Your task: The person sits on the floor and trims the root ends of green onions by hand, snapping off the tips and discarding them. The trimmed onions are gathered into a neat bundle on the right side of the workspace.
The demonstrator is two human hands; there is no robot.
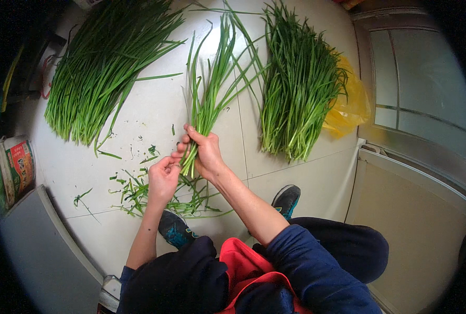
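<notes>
My right hand (207, 155) is wrapped around a small bunch of garlic chives (211, 102), its leaves fanning away from me and its pale stem ends pointing towards me. Close beside those ends, my left hand (163, 178) has thumb and forefinger pinched on a thin green chive blade (184, 156) at the bunch's side. Below both hands, a loose heap of torn chive scraps (195, 200) lies on the tiled floor, partly hidden by my left hand and wrist.
A large pile of chives (95, 86) lies at the far left. Another pile (295, 90) rests at the right, beside a yellow plastic bag (350, 102). My shoes (176, 229) flank the scraps. A grey panel (44, 247) stands left, a cream panel (405, 219) right.
</notes>
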